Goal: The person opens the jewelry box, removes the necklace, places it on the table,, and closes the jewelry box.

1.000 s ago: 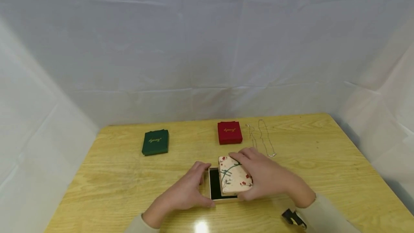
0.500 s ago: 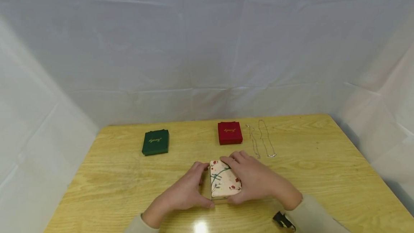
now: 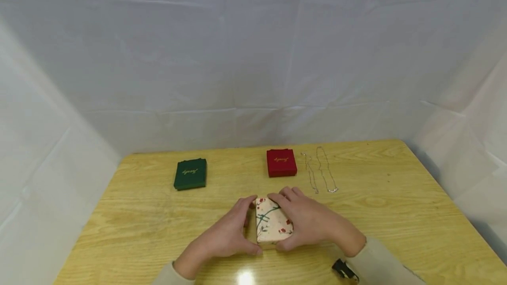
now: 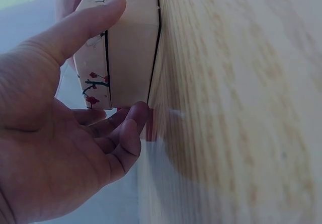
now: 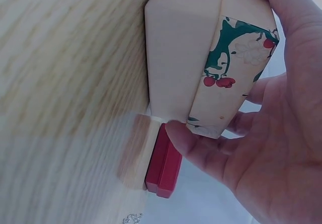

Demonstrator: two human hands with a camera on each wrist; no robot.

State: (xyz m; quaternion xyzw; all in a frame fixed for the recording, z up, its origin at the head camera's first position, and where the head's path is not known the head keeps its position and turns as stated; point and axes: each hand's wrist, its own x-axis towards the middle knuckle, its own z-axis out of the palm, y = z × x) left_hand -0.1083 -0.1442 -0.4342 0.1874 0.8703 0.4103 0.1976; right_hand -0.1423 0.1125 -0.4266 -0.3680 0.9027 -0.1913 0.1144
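Note:
A cream jewelry box [image 3: 264, 232] with a floral lid [image 5: 236, 63] sits on the wooden table, between both hands. The lid rests over the plain base [image 4: 133, 48]; a thin dark line separates the two in the left wrist view. From the left, my left hand [image 3: 227, 232] holds the box, thumb at the near side and fingers at the far side. My right hand [image 3: 310, 221] grips the lid from the right, covering part of its top. What lies inside the box is hidden.
Behind the hands is a red jewelry box [image 3: 281, 162] with gold lettering. A green one [image 3: 190, 174] stands at the left. Two thin chain necklaces [image 3: 332, 190] lie right of the red box. White cloth [image 3: 253, 56] walls surround the table.
My right hand has moved left and down with the lid, which now covers the base's dark interior. The left hand stays nearly still.

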